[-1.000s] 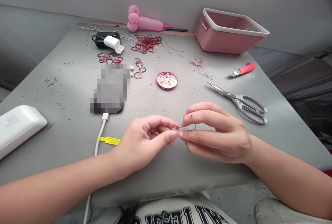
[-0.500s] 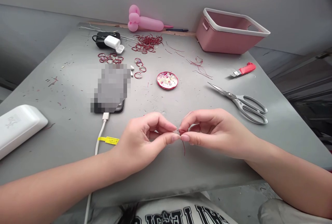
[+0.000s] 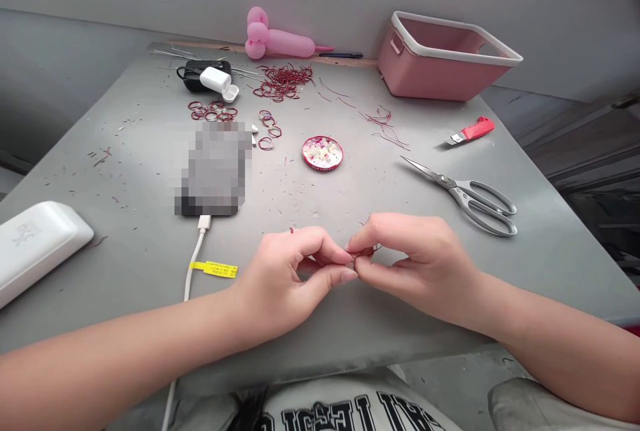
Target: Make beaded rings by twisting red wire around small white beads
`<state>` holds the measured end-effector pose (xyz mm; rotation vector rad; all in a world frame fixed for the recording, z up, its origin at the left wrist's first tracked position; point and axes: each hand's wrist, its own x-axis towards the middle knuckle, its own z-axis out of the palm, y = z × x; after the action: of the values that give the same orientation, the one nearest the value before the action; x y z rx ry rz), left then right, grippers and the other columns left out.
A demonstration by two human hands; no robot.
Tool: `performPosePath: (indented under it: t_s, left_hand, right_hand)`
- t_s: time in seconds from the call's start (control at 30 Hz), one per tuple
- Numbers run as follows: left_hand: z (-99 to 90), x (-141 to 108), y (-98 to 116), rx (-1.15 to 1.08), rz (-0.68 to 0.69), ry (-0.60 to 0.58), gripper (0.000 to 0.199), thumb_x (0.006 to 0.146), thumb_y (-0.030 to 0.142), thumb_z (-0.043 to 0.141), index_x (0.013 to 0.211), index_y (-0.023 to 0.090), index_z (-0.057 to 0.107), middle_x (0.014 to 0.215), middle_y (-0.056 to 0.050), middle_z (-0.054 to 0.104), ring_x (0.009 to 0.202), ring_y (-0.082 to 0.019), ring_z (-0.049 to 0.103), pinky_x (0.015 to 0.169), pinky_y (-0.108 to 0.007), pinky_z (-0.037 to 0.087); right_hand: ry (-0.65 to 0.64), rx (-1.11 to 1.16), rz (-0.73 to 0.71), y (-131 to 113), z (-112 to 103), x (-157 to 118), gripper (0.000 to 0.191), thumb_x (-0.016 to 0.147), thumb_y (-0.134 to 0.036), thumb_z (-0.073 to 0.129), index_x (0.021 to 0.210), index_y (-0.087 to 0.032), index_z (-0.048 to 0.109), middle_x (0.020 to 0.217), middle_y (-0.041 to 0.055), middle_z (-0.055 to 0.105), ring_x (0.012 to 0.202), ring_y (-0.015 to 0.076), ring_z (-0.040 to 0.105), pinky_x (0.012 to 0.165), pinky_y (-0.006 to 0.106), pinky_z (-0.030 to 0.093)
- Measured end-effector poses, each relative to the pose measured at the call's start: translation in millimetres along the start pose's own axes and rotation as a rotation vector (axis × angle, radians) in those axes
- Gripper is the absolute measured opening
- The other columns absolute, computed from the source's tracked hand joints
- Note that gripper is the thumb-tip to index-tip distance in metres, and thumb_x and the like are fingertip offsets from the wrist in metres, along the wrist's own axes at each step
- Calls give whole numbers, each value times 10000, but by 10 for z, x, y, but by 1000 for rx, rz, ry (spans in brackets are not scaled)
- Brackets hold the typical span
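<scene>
Near the table's front edge, my left hand (image 3: 295,274) and my right hand (image 3: 420,258) meet fingertip to fingertip. Both pinch a thin dark red cord (image 3: 355,258), mostly hidden by the fingers. A short bit of it shows between the fingertips, and a thin end sticks out above my right fingers. Beyond my hands lies a round red-rimmed lid (image 3: 323,153) holding several pale and pink beads. Grey scissors (image 3: 460,194) lie to the right of the lid, closed, their tips pointing to the back left.
Around the table (image 3: 150,271) lie a red cutter (image 3: 470,131), a pink bin (image 3: 425,74), a pink balloon (image 3: 287,43), a red cord pile (image 3: 285,81), small cord rings (image 3: 213,111), a blurred device (image 3: 215,171) with a white cable (image 3: 188,281) and a white case (image 3: 43,244).
Both hands have shifted slightly right and closed further around the cord. The cord end that hung below the fingertips no longer shows. More of the yellow cable tag is visible.
</scene>
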<state>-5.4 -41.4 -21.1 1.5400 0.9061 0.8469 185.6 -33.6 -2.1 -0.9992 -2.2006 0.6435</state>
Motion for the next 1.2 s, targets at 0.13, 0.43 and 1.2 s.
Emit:
performPosePath:
  t_s: [0.13, 0.43, 1.2]
  left_hand:
    - [6, -14, 19, -52, -30, 36, 39, 795, 145, 656, 793, 181, 643, 775, -20, 721, 697, -132, 675, 604, -223, 551]
    - [-43, 5, 68, -229, -148, 26, 51, 777, 161, 680, 775, 181, 634, 707, 7, 681, 663, -121, 663, 643, -235, 557]
    - [-32, 51, 88, -329, -411, -88, 101, 764, 153, 682, 862, 159, 660, 666, 28, 654, 627, -99, 636, 693, -249, 534]
  right_hand:
    - [-30, 90, 85, -3, -45, 7, 137, 795, -85, 601, 784, -219, 628, 660, -31, 653, 611, 99, 592, 594, 242, 496]
    - [-477, 765, 576, 191, -230, 150, 181, 860, -316, 641, 921, -150, 684, 771, 33, 686, 685, 102, 630, 606, 214, 516]
    - [0, 19, -5, 56, -76, 47, 153, 817, -64, 574, 798, -215, 581, 684, -24, 630, 619, 104, 569, 596, 252, 499]
